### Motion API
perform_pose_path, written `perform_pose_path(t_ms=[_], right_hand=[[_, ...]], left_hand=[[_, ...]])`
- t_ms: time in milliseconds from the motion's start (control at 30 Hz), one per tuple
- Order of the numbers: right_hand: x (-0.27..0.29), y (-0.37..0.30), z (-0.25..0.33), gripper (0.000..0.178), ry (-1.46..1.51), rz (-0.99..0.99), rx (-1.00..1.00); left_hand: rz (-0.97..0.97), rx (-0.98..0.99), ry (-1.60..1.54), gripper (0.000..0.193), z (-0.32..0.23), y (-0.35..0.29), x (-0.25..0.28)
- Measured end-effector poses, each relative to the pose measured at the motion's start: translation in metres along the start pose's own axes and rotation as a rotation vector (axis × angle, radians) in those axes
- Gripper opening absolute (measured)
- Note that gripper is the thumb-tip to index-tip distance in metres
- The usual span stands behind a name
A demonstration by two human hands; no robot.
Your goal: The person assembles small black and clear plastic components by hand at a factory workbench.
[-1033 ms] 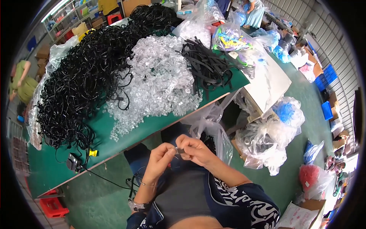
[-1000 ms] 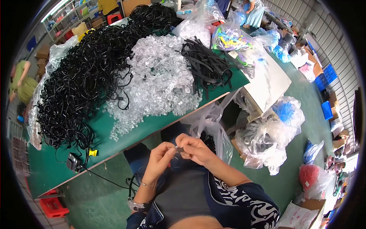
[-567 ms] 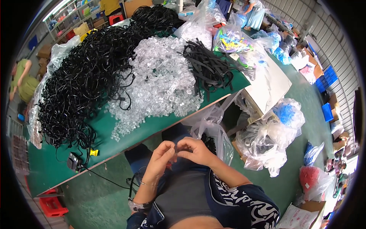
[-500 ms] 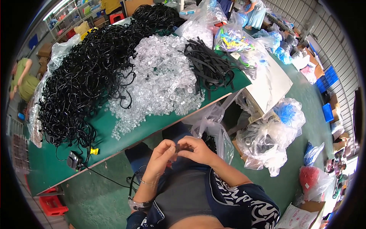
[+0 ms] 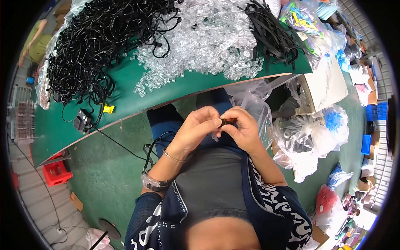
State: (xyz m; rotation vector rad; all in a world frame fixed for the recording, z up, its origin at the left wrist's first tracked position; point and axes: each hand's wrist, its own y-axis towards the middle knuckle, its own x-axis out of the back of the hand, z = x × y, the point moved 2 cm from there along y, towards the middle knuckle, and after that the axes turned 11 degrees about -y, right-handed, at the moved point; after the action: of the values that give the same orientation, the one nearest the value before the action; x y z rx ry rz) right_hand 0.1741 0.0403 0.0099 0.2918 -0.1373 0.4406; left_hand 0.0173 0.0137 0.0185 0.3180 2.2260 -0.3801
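Stretching across the top, the green table (image 5: 127,93) bore a heap of black cords (image 5: 112,41), then clear clips (image 5: 204,46), then black straps (image 5: 275,37). Short of its near edge, over the lap, the left hand (image 5: 202,123) and right hand (image 5: 245,130) met, both pinching a small dark piece (image 5: 226,122) between thumb and fingers.

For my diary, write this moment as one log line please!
right hand: pinches small dark piece | left hand: close beside it | green table: black cords, clear pieces
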Motion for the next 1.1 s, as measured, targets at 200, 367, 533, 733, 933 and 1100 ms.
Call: perform_pose_path(t_ms=[200, 367, 533, 733, 933, 1100], right_hand=[[0.001, 0.012, 0.011, 0.022, -0.318, 0.012, 0.208], [0.000, 0.017, 0.009, 0.025, -0.322, 0.048, 0.204], [0.006, 0.023, 0.023, 0.020, -0.402, -0.040, 0.318], [0.003, 0.009, 0.002, 0.020, -0.151, 0.209, -0.065], [0.000, 0.001, 0.001, 0.027, -0.066, 0.228, -0.093], [-0.004, -0.006, 0.008, 0.029, 0.297, 0.236, -0.377]], left_hand=[[-0.070, 0.039, 0.100, 0.014, -0.004, -0.003, 0.004], [-0.003, 0.070, 0.184, 0.020, -0.003, 0.001, 0.016], [-0.015, -0.016, 0.189, 0.017, -0.003, 0.003, 0.010], [-0.080, -0.188, 0.424, 0.012, 0.006, -0.005, 0.018], [0.055, -0.114, 0.853, 0.015, 0.001, -0.004, 0.013], [0.089, -0.120, 0.709, 0.020, 0.002, -0.005, 0.003]])
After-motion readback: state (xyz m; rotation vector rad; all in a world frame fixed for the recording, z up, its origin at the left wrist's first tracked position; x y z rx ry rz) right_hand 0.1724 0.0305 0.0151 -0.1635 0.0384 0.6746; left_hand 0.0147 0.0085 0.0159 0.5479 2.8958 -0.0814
